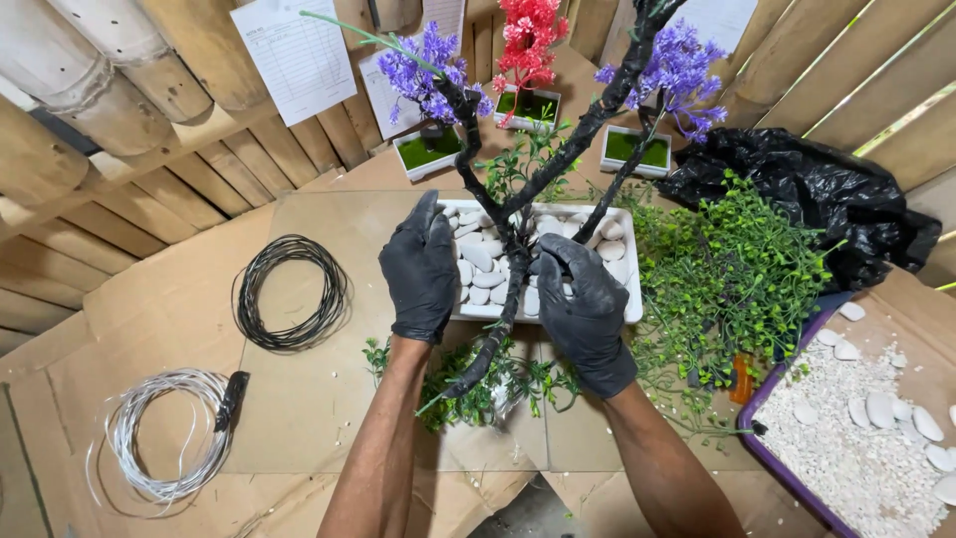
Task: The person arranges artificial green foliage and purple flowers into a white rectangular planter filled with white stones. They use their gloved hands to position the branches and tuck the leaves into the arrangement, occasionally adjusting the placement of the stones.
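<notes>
A white rectangular planter (633,299) filled with smooth white pebbles sits on the cardboard-covered table. A dark artificial tree (597,115) with twisted branches rises from it, bearing purple blossoms (682,70). My left hand (421,269), in a black glove, rests flat on the planter's left end. My right hand (583,304), also gloved in black, lies on the pebbles next to the trunk, fingers bent. A loose dark branch (488,349) slants down between my wrists over some green sprigs (488,394).
A black wire coil (291,292) and a silver wire coil (164,443) lie to the left. Green plastic foliage (732,269) and a black bag (807,184) are on the right, with a purple tray (772,463) of white gravel. Small potted trees (428,149) stand behind.
</notes>
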